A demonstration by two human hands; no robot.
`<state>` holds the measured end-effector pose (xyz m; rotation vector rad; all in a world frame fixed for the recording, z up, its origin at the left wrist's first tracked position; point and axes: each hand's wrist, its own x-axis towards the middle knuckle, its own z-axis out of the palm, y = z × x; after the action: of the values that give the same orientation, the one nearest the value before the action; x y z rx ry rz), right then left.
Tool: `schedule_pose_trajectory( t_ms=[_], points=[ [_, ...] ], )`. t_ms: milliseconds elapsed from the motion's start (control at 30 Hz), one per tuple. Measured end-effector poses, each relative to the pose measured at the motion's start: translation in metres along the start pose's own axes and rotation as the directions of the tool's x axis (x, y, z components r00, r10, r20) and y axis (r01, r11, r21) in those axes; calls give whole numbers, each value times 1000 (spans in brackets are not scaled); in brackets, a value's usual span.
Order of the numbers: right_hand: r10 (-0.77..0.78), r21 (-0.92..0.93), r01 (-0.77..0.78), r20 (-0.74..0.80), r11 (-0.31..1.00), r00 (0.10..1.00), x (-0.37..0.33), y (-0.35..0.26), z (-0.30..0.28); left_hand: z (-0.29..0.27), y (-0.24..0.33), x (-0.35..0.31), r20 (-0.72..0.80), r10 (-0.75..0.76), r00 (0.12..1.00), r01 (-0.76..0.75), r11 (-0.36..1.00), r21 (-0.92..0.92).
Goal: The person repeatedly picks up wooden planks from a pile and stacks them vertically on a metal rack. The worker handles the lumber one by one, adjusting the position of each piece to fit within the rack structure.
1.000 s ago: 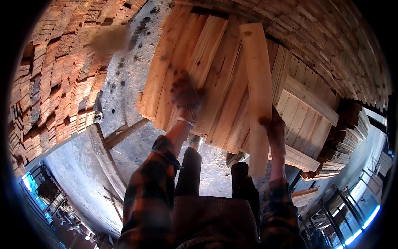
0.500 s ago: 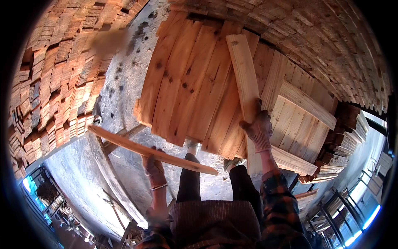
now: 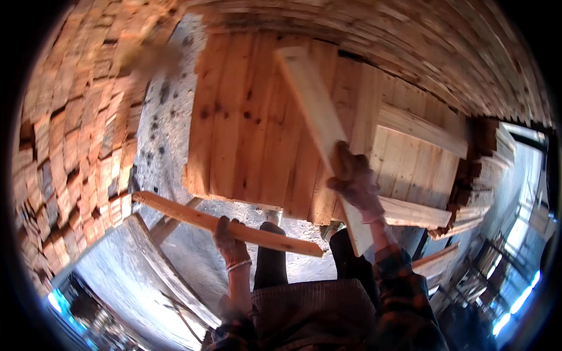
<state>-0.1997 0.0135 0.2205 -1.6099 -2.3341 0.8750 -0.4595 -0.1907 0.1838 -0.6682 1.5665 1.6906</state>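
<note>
My gloved left hand (image 3: 230, 241) is closed round a narrow orange-brown wooden board (image 3: 178, 212), held out sideways in front of my legs. Its fingers wrap over the far edge. My right hand (image 3: 358, 182), also gloved and slightly blurred, grips a paler wooden plank (image 3: 309, 96) across its lower part. That plank slants from the upper middle down to my right leg, over a layer of reddish boards (image 3: 234, 128) laid side by side. Whether its underside touches those boards I cannot tell.
Right of the reddish boards lies a paler stack of boards (image 3: 404, 161) with a loose crosspiece (image 3: 421, 128) on top. Tall piles of stacked wood rise at the left (image 3: 76, 152) and along the far side (image 3: 410, 47). A weathered beam (image 3: 170, 269) leans at the lower left.
The right-hand plank has swung, its far end now further left and its near end showing beside my leg. The left-hand board sits slightly lower and further right. The whole view has turned a little.
</note>
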Motion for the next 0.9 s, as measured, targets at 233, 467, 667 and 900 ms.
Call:
schedule_pose_trajectory(
  t_ms=[233,467,667,900],
  points=[
    [-59,82,84,-277,993,959,43,-58,80,100,-33,14,467,377,800,-597,579,556],
    [165,236,-178,73,955,984,-10,2,28,43,-15,131,693,215,688,-724,137,676],
    [654,491,-543,-74,681,753,-205,169,-32,151,-34,-30,802,61,594,-777,301,553],
    [954,887,-431,-34,166,299,-369,380,-121,243,-332,-294,894,-427,134,-777,515,363]
  ],
)
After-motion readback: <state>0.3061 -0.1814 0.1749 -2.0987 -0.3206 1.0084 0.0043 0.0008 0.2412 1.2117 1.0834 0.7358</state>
